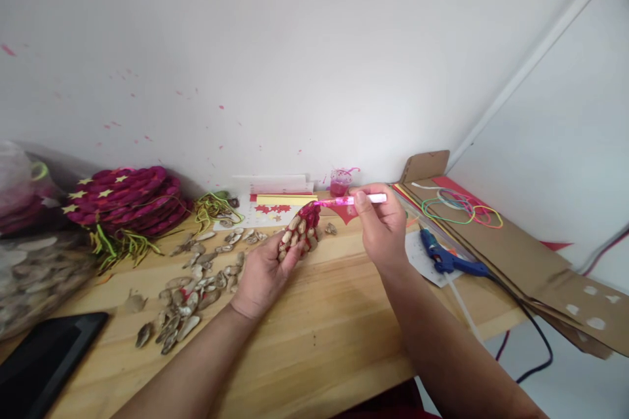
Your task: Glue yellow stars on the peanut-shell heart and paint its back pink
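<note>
My left hand is closed around a cluster of peanut shells, raised above the wooden table. Its upper part is coated in wet-looking magenta, while the lower shells keep their tan colour. In my right hand a slim paintbrush is pinched; its handle is white, with pink smears toward the tip. The brush tip touches the top of the cluster. Behind it, near the wall, stands a small clear cup of pink paint. Loose shell halves lie scattered left of my left hand.
Magenta braided rounds with stars are stacked at back left. A bag of peanut shells and a black tablet occupy the left edge. On the right are a blue glue gun, its cord, and cardboard sheets.
</note>
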`<state>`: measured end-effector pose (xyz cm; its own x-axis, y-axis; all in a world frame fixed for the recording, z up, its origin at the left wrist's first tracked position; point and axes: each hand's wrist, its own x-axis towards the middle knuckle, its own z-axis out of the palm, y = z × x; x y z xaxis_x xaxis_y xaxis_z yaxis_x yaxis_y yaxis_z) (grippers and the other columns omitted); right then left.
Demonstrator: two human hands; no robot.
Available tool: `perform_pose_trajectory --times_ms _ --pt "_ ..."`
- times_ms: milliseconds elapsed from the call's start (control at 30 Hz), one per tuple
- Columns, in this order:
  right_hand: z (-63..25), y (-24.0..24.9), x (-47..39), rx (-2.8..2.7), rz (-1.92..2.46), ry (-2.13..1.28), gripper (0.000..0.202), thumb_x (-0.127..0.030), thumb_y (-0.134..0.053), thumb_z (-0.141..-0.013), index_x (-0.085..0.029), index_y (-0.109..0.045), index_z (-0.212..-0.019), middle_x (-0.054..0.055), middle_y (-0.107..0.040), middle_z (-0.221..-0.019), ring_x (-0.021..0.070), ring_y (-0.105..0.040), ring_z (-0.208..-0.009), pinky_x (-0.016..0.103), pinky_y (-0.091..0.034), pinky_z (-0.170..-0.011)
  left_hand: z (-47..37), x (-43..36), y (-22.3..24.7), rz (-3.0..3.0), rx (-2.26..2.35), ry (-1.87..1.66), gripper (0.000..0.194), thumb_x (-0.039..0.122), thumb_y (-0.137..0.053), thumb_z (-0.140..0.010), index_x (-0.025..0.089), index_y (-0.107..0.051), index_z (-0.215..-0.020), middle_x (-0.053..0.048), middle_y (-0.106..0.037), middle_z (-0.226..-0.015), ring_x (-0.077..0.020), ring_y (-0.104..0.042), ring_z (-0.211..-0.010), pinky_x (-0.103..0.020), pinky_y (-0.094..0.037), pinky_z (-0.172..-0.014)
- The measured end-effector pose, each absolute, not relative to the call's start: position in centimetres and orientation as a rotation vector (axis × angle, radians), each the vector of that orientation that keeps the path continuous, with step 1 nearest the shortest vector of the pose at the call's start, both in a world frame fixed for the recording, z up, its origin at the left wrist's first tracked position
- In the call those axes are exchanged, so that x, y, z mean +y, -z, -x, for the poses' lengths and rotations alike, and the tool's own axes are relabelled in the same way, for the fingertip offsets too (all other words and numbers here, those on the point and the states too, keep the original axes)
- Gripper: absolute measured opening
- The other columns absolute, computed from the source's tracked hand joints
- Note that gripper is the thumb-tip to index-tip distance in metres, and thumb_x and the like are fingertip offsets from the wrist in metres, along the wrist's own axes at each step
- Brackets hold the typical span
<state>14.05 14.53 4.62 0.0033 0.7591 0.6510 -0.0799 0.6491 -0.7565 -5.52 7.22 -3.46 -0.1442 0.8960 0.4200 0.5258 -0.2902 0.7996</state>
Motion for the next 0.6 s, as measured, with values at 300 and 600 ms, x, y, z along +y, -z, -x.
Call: perform_pose_trajectory --times_ms 300,600 --pt "-14.02 -4.38 15.08 -1.376 0.651 -0.770 0.032 -0.053 -0.077 -0.091 -0.022 -0.068 -0.091 -0.001 -0.068 -0.072 0.0130 -0.061 -0.065 0.028 -0.053 -0.064 5.50 7.24 3.37 -1.776 1.605 -1.430 0.027 0.043 -0.060 -0.098 0.020 -0.074 -0.103 -0.004 -0.080 -0.086 -0.0180 -0.073 -0.075 -0.026 -0.054 -0.073" --pt "-14.24 -4.57 14.45 -1.480 0.645 -0.649 0.021 -0.043 -0.071 -0.098 -0.022 -0.069 -0.093 -0.001 -0.069 -0.077 0.0141 -0.063 -0.070 0.029 -0.051 -0.068 5.58 7.13 2.82 -1.881 1.696 -1.415 0.025 0.041 -0.059 -0.098 0.021 -0.075 -0.101 -0.005 -0.082 -0.090 -0.0193 -0.075 -0.077 -0.026 -0.054 -0.073"
